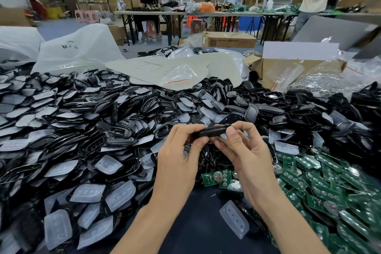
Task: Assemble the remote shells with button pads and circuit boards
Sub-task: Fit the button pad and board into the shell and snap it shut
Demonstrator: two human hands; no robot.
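The remote shell (210, 131) is a slim, glossy black piece seen nearly edge-on; it is long and rounded, and lies roughly level with its right end a little higher; whether a pad or board sits inside it cannot be told from this angle. It is held up in the middle of the scene, above the heap and just beyond both palms; the left hand (179, 156) pinches its left end between the curled thumb and forefinger, while the right hand (243, 150) pinches its right end, with the thumb pressed against the near edge and the fingers bent over the far side; so both hands are closed on the same shell, which spans the gap between their fingertips. To the left and beyond lies a broad pile of black shells (82, 130), many topped with translucent whitish button pads (121, 195); to the near right lies a spread of green circuit boards (329, 187) with round silver cells; one loose pad (234, 219) lies flat on the dark table (198, 231) between the forearms, near the right wrist. Farther off, on the right, an open cardboard box (274, 72) holds clear plastic bags.
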